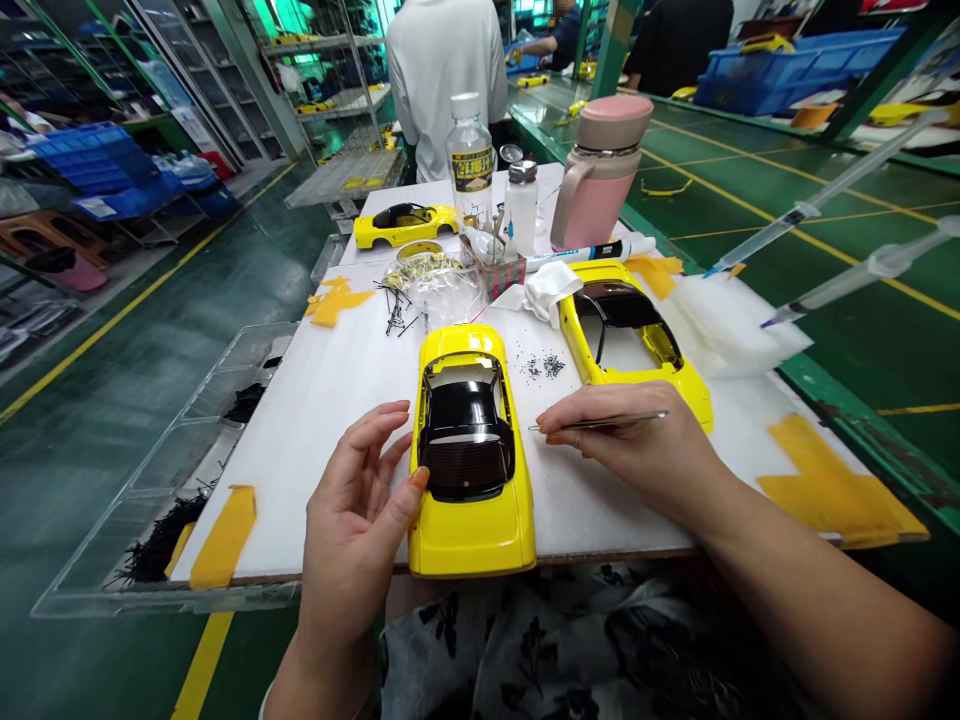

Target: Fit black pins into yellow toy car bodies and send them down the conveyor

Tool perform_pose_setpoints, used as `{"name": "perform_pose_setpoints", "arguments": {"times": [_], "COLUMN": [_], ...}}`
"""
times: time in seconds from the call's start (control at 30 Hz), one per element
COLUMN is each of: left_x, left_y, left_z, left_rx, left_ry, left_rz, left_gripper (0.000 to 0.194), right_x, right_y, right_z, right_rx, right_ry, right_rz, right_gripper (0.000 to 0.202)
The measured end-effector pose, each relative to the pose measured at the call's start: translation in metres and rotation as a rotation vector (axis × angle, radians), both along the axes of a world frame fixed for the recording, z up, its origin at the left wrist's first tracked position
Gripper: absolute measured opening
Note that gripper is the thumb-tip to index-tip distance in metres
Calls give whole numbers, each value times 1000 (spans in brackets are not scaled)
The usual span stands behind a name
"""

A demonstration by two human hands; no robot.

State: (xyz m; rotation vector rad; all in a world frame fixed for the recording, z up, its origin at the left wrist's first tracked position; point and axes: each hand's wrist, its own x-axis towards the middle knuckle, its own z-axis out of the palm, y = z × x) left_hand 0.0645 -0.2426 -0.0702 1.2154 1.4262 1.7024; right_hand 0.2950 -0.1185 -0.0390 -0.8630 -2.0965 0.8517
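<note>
A yellow model car body (472,535) with black roof and rear glass lies on the white work board, its near end at the board's front edge. My left hand (364,485) steadies it from the left, thumb on the edge by the glass and fingers loosely curled alongside. My right hand (637,435) is closed in a pen grip around thin metal tweezers (622,420). Their tip points left, just off the car's right side. Beyond the tip lies a scatter of tiny black parts (553,366). A second yellow car body (694,395) sits behind my right hand.
A clear bottle (471,165), a pink thermos (600,175) and a small tool box (501,272) stand at the back. Syringes (840,285) stick up at the right. A plastic tray (161,490) with black parts is at the left. A person in white (446,80) stands beyond.
</note>
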Motion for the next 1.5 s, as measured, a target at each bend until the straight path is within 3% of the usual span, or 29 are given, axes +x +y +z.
{"name": "perform_pose_setpoints", "arguments": {"times": [0.2,0.33,0.47,0.6,0.97,1.33,1.5], "left_x": [0,-1,-2,-1,0,-1,-1], "left_y": [-1,-1,0,0,-1,0,0], "left_z": [0,0,0,1,2,1,1], "left_rx": [-2,1,-4,-14,1,14,9], "left_ry": [0,2,9,7,-16,-13,-17], "left_rz": [1,-3,-4,1,5,-6,0], "left_gripper": [40,39,38,38,39,38,39], "right_x": [1,2,-1,-10,-26,-34,-33], "right_y": [-1,0,8,21,38,31,33], "right_z": [-1,0,16,36,47,55,52], "right_rx": [-24,-151,-347,-417,-281,-293,-226], "right_ry": [10,7,-11,-70,-118,-196,-169], "right_rz": [-13,-72,-70,10,177,114,174], "right_gripper": [20,10,7,4,15,20,19]}}
